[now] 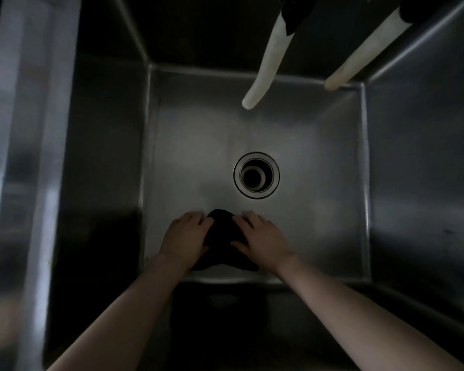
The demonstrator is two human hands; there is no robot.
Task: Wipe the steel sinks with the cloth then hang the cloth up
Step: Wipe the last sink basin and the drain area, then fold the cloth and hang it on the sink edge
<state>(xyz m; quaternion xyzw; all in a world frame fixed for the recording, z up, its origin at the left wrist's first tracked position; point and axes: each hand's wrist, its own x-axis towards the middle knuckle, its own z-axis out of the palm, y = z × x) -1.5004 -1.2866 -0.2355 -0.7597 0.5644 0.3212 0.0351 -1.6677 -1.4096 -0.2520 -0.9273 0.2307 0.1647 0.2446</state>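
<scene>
While the dark cloth (224,238) lies bunched on the sink floor (306,210) at lower centre of the frame, close to the near wall and just below the drain (256,174), I watch both palms press it flat. The left hand (184,236) covers its left edge and the right hand (261,238) its right; each grip is spread and lying flat, fingers extended over the fabric rather than curled around it, so the cloth is pinned, not clutched.

I judge the wiping to be under way on this basin's floor. To do it well, I would keep even downward pressure through both palms and work in overlapping passes out to the seams where floor meets walls, then up the steel sides, steering around the open drain so no corner of cloth drops in.

Two pale hoses (265,62) hang into the basin from the upper right of the frame, their ends above the far part of the floor; they could snag a sweeping arm near the back wall. A broad steel rim (24,156) runs down the left of the frame. The light is dim, so I cannot tell whether the steel is wet or soiled.
</scene>
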